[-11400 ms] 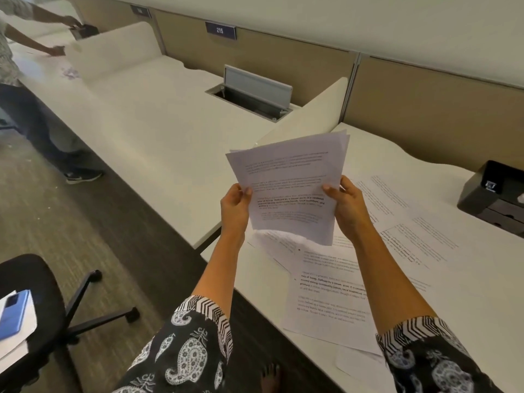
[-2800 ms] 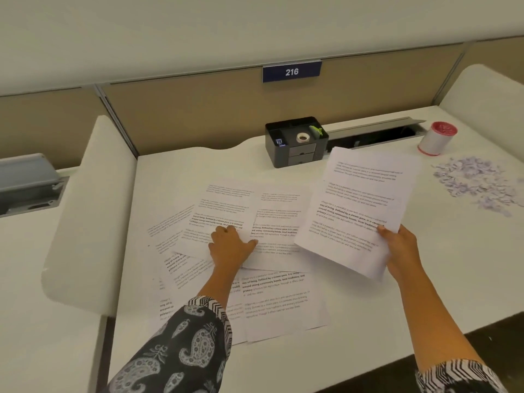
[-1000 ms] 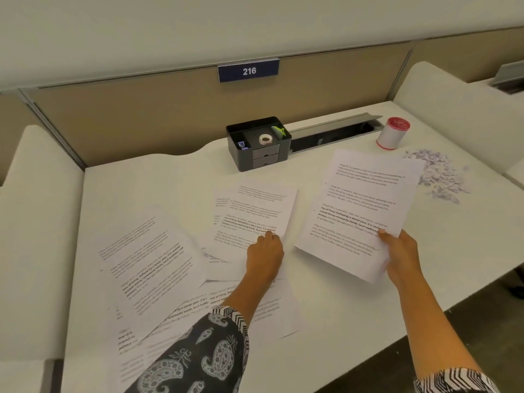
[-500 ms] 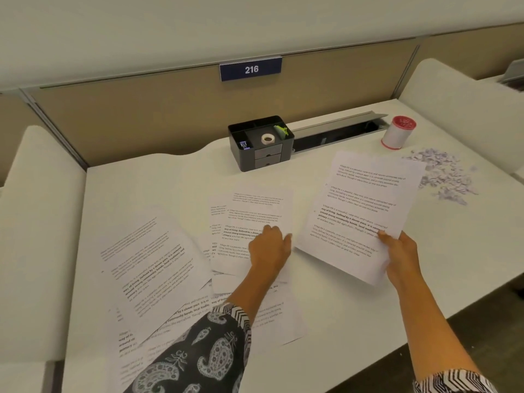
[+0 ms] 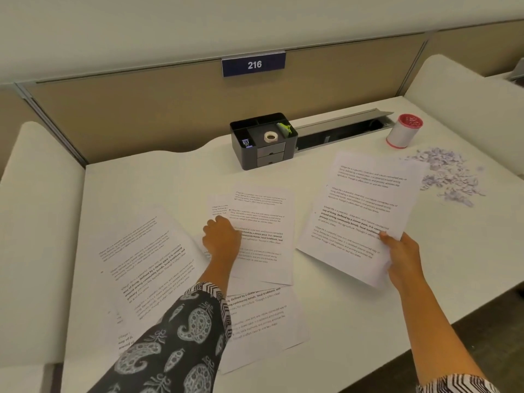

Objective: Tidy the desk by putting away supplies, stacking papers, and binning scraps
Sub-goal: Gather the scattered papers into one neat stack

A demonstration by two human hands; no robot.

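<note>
Right hand (image 5: pixel 402 251) pinches the paper stack (image 5: pixel 360 211) by its near corner, at the worktop's (image 5: pixel 170 180) right side. Left hand (image 5: pixel 222 239) curls on a loose printed sheet (image 5: pixel 263 222) mid-worktop, grip unclear.

Light is bright, soft and even, falling from above; the white desk (image 5: pixel 175 180) throws it back without hard glare. Shadows are faint: a pale one under the sheets (image 5: pixel 360 211) held by the right hand (image 5: pixel 402 256), a slightly darker one at the base of the organizer (image 5: pixel 263 143). Bold print reads sharp, small print is soft, and the scraps (image 5: pixel 448 177) smear slightly. The wide lens bows the partition (image 5: pixel 170 109) and the desk edges near the borders.
</note>
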